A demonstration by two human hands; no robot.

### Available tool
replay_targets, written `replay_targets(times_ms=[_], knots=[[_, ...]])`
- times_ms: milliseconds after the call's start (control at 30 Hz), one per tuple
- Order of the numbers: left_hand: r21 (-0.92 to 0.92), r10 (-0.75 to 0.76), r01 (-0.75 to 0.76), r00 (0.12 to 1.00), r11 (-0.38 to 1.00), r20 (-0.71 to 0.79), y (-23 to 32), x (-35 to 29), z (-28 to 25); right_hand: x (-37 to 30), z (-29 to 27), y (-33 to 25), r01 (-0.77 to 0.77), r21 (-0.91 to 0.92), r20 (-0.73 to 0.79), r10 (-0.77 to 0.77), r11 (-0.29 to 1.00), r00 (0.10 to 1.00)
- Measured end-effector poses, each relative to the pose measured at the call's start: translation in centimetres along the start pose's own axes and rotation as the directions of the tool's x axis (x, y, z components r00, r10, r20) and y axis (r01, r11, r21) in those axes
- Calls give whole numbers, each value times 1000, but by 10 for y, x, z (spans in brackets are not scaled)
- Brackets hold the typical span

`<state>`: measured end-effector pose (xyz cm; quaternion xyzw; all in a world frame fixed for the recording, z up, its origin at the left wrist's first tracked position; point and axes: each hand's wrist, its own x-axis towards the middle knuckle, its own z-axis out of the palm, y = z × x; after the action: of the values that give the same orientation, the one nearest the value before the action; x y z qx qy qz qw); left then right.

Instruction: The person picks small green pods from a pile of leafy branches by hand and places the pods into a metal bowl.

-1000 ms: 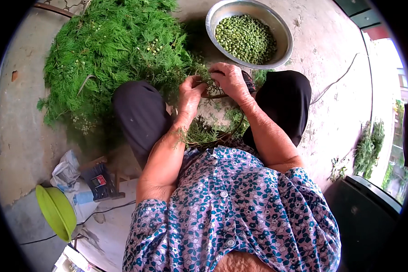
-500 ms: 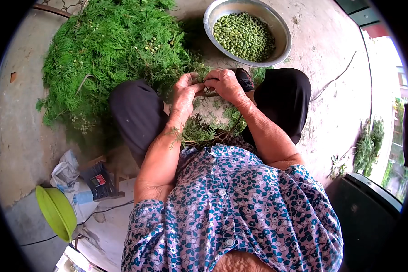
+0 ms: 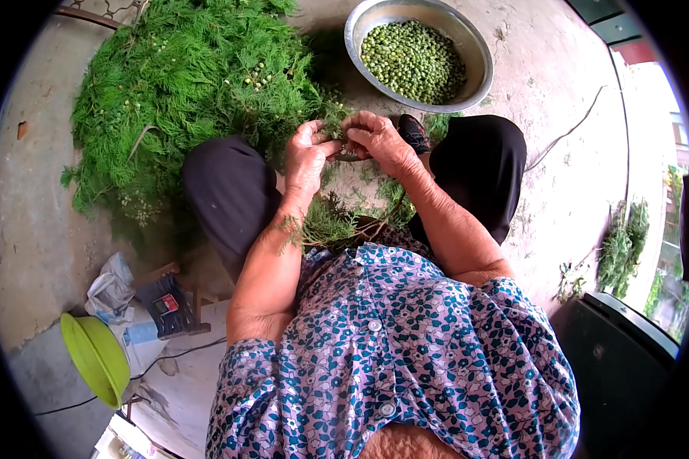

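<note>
Both hands meet between my knees over a leafy evergreen sprig [image 3: 335, 118]. My left hand [image 3: 306, 161] pinches the sprig from the left, thumb and fingers pressed together. Close beside it, my right hand [image 3: 383, 144] has its fingers bent in at the same sprig; what lies under its fingertips is too small to make out. More cut evergreen twigs [image 3: 337, 222] lie in my lap below the wrists. Beyond my hands stands a wide metal basin [image 3: 478, 73] holding many round green seed cones [image 3: 413, 61].
A large heap of green evergreen branches [image 3: 184, 84] spreads on the floor at the far left, up against my left knee. A lime-green plastic basin [image 3: 92, 359] and a white plastic bag [image 3: 111, 291] are at the near left. A dark box [image 3: 612, 359] stands at the near right.
My right hand has shifted slightly, its fingers lifting and bending more. The left hand has moved a little to the left, and more of the sprig shows between them.
</note>
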<state>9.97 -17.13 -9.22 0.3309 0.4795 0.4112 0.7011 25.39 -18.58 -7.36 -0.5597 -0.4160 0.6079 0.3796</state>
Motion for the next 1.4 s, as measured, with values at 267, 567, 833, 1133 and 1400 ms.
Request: replay_targets(times_ms=[267,567,833,1133,1400], knots=[[105,-30,23,997,994,65,1,-6,10,5,7,15,243,-494,-55,-308,835,950],[-91,17,-14,999,996,32,-7,2,-4,8,-16,0,110,581,-185,-1,807,983],[-6,9,-9,1000,1000,24,-1,-1,0,13,-29,21,14,539,-134,69,842,989],[40,-24,22,998,999,51,1,-2,0,11,-13,30,-164,555,-109,266,815,958],[294,-14,-9,997,956,75,2,-4,2,11,-10,20,-133,376,-34,157,917,987]])
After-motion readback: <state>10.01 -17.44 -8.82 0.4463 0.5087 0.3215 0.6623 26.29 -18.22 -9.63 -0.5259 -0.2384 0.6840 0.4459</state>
